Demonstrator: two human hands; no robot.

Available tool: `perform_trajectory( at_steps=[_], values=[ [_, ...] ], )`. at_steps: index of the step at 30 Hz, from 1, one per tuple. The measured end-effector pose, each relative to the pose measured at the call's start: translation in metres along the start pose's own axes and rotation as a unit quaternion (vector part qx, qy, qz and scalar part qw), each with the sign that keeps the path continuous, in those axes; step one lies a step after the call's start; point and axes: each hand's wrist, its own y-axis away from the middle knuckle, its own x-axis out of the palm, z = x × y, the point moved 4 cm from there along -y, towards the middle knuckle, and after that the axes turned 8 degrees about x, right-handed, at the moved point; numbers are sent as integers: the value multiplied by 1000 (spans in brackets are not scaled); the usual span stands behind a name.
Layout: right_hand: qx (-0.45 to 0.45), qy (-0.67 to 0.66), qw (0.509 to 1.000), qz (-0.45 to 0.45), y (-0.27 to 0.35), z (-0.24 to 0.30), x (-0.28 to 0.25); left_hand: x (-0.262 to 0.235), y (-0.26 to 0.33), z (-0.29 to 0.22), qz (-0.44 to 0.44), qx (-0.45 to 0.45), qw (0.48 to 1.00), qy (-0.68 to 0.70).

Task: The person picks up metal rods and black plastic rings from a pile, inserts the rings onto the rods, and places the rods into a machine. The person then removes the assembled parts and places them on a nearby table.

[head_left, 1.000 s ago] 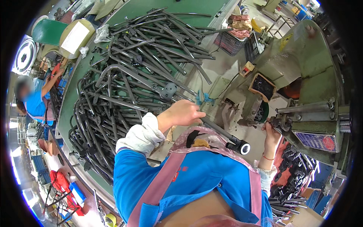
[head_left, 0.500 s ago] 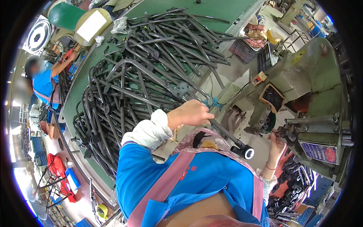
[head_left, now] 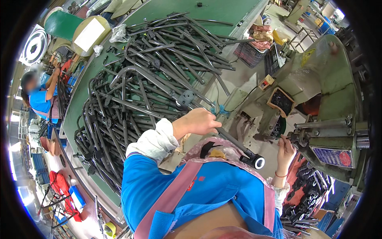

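My left hand (head_left: pixel 197 121) is closed round a dark bent metal tube (head_left: pixel 234 140). The tube slants down to the right and ends in a black round fitting with a white ring (head_left: pixel 258 162), close in front of my apron. Farther up the same tube, beyond my hand, sits a flat grey round joint plate (head_left: pixel 186 98). My right hand (head_left: pixel 285 153) is raised beside the machine (head_left: pixel 332 95), near its metal spindle end. Thumb and fingertips come together there; whatever they may pinch is too small to make out.
A big heap of dark bent tubes (head_left: pixel 115 115) covers much of the green table (head_left: pixel 223 30). A small tray of dark pieces (head_left: pixel 281 101) is fixed to the machine. Black parts (head_left: pixel 306 191) are piled at lower right. A co-worker (head_left: pixel 41 97) stands at far left.
The whole view has shifted slightly left. My left hand keeps its grip on the tube, and my right hand stays by the machine. The co-worker's arms have drawn back.
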Motion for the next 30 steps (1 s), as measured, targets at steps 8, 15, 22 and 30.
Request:
perform_trajectory(
  at_steps=[8,15,22,30],
  values=[
    [113,207,950,204,24,-19,6,-4,5,6,-30,5,999,23],
    [40,-54,942,328,47,71,47,-20,18,18,-22,6,998,50],
    [249,-207,879,349,66,40,46,-29,24,32,85,-55,967,233],
    [251,-190,895,315,62,55,45,-79,-54,239,-279,-181,895,-298]
  ],
)
